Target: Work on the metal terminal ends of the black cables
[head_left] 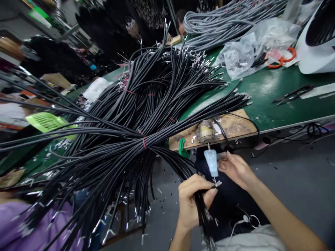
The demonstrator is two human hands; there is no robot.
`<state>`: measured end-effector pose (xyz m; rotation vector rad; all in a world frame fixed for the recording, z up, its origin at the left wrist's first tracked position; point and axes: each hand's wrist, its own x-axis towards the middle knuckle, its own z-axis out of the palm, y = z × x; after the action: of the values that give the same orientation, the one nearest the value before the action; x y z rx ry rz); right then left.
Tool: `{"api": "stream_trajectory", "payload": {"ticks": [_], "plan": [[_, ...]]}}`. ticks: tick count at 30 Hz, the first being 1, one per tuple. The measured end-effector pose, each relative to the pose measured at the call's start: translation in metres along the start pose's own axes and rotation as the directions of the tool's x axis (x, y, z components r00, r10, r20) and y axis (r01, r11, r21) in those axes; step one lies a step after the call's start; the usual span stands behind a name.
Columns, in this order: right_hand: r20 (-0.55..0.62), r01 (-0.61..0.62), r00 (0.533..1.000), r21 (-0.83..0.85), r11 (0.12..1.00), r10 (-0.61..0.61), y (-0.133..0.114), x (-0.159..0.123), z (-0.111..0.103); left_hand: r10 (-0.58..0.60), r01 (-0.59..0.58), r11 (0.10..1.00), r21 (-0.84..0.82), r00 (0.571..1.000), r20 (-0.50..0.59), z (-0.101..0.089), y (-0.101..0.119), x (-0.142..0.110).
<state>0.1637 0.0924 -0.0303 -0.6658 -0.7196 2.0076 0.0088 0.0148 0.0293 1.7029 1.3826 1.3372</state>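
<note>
My left hand (192, 198) is closed around several black cables (201, 209). Between its thumb and forefinger sits one cable end, and bare pale wires (216, 181) stick out of it. Those wires are at the lower tip of a pale blue tapered plastic piece (211, 163). That piece is fixed to the shaft of a small motor (205, 131) on a wooden board (237, 125). Beside the blue piece is my right hand (237, 170), its fingers loosely bent and apart, with nothing clear in them.
A large cable bundle tied with a red band (144, 142) spreads over the green table (267, 94). A green clamp (184, 148) grips the board's edge. Orange-handled scissors (281, 61), snips (293, 94), plastic bags (238, 57) and grey cable coils (222, 22) lie rightward. A person's purple sleeve (49, 223) shows lower left.
</note>
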Motion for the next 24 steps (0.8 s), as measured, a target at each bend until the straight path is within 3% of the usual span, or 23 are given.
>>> {"api": "stream_trajectory", "payload": {"ticks": [2,3,5,8,10,12,14,16,19,21,24], "plan": [[-0.028,0.157,0.985,-0.243,0.957,-0.169,-0.009,-0.017,-0.008,0.012,-0.011,1.000,-0.015,0.999,0.034,-0.001,-0.003,-0.001],[0.017,0.247,0.965,-0.382,0.891,-0.260,-0.014,-0.026,-0.008,0.008,-0.007,1.000,-0.024,0.998,0.061,-0.001,-0.004,-0.001],[0.217,0.438,0.894,-0.609,0.661,-0.393,-0.025,-0.044,-0.002,-0.015,0.018,1.000,-0.022,0.993,0.115,0.000,-0.005,0.000],[0.463,0.589,0.796,-0.743,0.318,-0.391,-0.031,-0.061,0.018,-0.047,0.042,0.998,0.036,0.988,0.144,0.003,-0.006,0.004],[0.541,0.639,0.755,-0.735,0.229,-0.370,-0.028,-0.063,0.028,-0.042,0.031,0.997,0.069,0.985,0.167,0.003,-0.006,0.005],[0.552,0.681,0.709,-0.696,0.226,-0.438,-0.021,-0.060,0.032,-0.017,0.005,0.998,0.057,0.977,0.211,0.000,-0.005,0.006],[0.470,0.685,0.686,-0.675,0.275,-0.555,-0.015,-0.055,0.031,0.015,-0.020,1.000,0.018,0.970,0.245,-0.004,-0.004,0.006],[0.339,0.648,0.708,-0.660,0.380,-0.619,-0.010,-0.049,0.029,0.053,-0.054,0.999,-0.005,0.971,0.231,-0.007,-0.003,0.003],[0.206,0.559,0.775,-0.665,0.495,-0.598,-0.005,-0.044,0.030,0.110,-0.115,0.993,0.039,0.986,0.122,-0.003,-0.003,-0.005],[0.159,0.532,0.757,-0.713,0.457,-0.634,-0.001,-0.043,0.033,0.118,-0.123,0.984,0.126,0.992,0.049,0.004,-0.002,-0.012],[0.130,0.554,0.655,-0.752,0.357,-0.744,0.007,-0.043,0.040,0.036,-0.035,0.959,0.281,0.999,0.002,0.014,0.001,-0.019]]}}
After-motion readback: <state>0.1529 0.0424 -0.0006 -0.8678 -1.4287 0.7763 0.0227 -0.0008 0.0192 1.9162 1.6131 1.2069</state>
